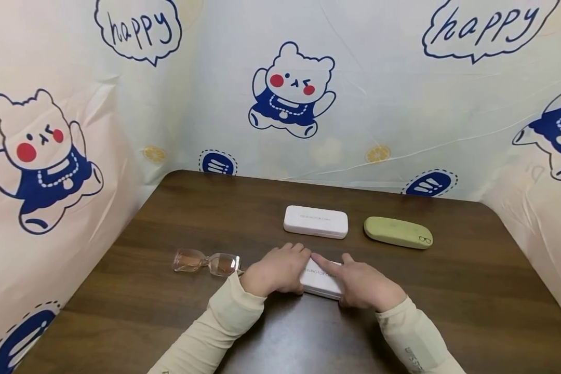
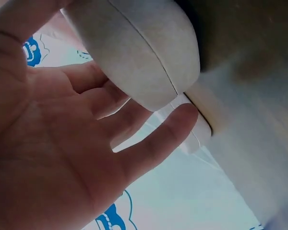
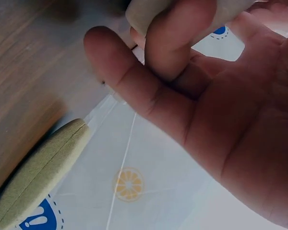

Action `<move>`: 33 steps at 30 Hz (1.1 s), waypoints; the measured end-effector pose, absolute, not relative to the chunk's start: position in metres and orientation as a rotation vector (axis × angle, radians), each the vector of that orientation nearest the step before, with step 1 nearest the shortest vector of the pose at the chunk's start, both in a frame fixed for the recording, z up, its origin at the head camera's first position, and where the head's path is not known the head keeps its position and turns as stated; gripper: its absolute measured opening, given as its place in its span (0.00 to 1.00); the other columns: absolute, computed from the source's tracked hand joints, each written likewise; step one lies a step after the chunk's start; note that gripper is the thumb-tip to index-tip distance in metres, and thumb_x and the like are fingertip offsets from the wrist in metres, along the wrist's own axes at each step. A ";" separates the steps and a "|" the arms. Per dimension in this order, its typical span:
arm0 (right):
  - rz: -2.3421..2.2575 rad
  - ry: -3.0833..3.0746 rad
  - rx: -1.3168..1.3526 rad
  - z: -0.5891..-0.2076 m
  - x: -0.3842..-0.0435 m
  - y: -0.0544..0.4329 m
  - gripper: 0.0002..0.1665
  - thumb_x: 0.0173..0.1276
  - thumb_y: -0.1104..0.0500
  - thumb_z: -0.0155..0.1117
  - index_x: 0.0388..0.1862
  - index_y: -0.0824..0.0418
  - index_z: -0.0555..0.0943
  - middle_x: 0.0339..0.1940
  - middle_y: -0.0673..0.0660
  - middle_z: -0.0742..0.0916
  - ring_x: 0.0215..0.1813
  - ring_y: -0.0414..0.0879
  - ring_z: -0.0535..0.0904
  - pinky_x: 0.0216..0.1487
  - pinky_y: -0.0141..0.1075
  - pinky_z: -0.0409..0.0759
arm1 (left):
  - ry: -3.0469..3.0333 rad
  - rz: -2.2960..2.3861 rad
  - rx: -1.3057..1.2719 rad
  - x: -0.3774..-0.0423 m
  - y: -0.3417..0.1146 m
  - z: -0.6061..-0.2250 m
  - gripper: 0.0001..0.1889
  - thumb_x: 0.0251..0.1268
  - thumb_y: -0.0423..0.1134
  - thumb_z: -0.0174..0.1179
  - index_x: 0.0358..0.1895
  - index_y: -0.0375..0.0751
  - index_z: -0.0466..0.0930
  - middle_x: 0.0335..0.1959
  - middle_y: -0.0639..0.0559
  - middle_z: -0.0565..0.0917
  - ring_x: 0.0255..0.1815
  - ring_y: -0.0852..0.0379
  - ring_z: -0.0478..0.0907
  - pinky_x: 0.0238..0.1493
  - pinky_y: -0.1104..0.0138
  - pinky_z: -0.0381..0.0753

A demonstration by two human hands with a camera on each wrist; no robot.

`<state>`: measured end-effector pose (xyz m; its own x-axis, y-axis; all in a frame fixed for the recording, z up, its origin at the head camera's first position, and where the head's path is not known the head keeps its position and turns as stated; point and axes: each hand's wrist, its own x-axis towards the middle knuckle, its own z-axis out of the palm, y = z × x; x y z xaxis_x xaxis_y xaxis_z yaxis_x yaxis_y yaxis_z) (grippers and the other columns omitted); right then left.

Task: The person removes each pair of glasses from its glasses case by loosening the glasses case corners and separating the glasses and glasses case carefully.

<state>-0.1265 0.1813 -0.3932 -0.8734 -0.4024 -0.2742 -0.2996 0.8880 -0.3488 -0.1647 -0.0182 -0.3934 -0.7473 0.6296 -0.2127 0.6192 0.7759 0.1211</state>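
A white hard glasses case [image 1: 321, 279] with printed lettering on its lid lies closed on the table, between my two hands. My left hand [image 1: 279, 269] holds its left end, and my right hand [image 1: 365, 283] grips the right end. In the left wrist view the rounded end of the case [image 2: 134, 52], with its lid seam, sits between thumb and fingers. The right wrist view shows a bent finger against the pale case [image 3: 144, 13], mostly hidden by that hand. Clear-framed glasses [image 1: 190, 261] with tinted lenses lie left of my left hand.
Behind the held case is a second white glasses case [image 1: 315, 222], also closed. A green glasses case [image 1: 397, 232] with a small glasses print lies to its right. The brown wooden table [image 1: 135, 311] is bordered by a printed cloth [image 1: 378, 93] at the back and sides.
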 end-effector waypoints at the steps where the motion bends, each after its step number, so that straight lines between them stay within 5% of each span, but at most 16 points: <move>1: -0.421 2.720 -0.528 -0.394 -0.127 0.181 0.61 0.47 0.70 0.80 0.79 0.48 0.64 0.67 0.78 0.71 0.37 0.53 0.81 0.41 0.50 0.79 | 2.725 0.068 0.982 -0.165 -0.019 -0.393 0.35 0.50 0.48 0.78 0.61 0.40 0.75 0.54 0.50 0.77 0.55 0.51 0.74 0.52 0.56 0.77; 5: -0.410 2.767 -0.604 -0.395 -0.129 0.180 0.54 0.47 0.65 0.82 0.74 0.60 0.67 0.55 0.65 0.78 0.39 0.53 0.80 0.44 0.49 0.79 | 2.715 0.079 0.993 -0.169 -0.027 -0.391 0.32 0.49 0.46 0.78 0.58 0.41 0.76 0.51 0.51 0.77 0.53 0.50 0.74 0.52 0.56 0.77; 9: -0.446 2.802 -0.656 -0.395 -0.133 0.177 0.45 0.47 0.62 0.82 0.64 0.60 0.70 0.46 0.57 0.77 0.35 0.49 0.77 0.40 0.46 0.78 | 2.704 0.101 0.987 -0.177 -0.035 -0.387 0.30 0.48 0.43 0.78 0.56 0.42 0.77 0.50 0.51 0.77 0.53 0.50 0.74 0.53 0.54 0.75; 17: -0.486 2.870 -0.678 -0.396 -0.141 0.168 0.47 0.51 0.54 0.80 0.68 0.63 0.70 0.51 0.57 0.78 0.39 0.47 0.77 0.44 0.45 0.78 | 2.703 0.186 0.958 -0.191 -0.057 -0.383 0.33 0.49 0.42 0.78 0.61 0.44 0.76 0.56 0.50 0.76 0.58 0.48 0.72 0.58 0.52 0.72; 24: -0.539 2.939 -0.750 -0.398 -0.152 0.152 0.50 0.60 0.46 0.74 0.77 0.62 0.65 0.67 0.63 0.76 0.50 0.55 0.82 0.51 0.50 0.79 | 2.735 0.279 0.971 -0.205 -0.086 -0.371 0.37 0.47 0.37 0.77 0.65 0.41 0.75 0.59 0.45 0.76 0.60 0.43 0.72 0.59 0.47 0.70; 33: -0.497 3.012 -0.876 -0.392 -0.191 0.109 0.48 0.59 0.45 0.75 0.74 0.57 0.65 0.54 0.58 0.78 0.38 0.51 0.80 0.41 0.46 0.79 | 2.812 0.248 0.892 -0.232 -0.127 -0.357 0.43 0.42 0.33 0.77 0.69 0.40 0.72 0.63 0.43 0.76 0.61 0.39 0.71 0.60 0.43 0.67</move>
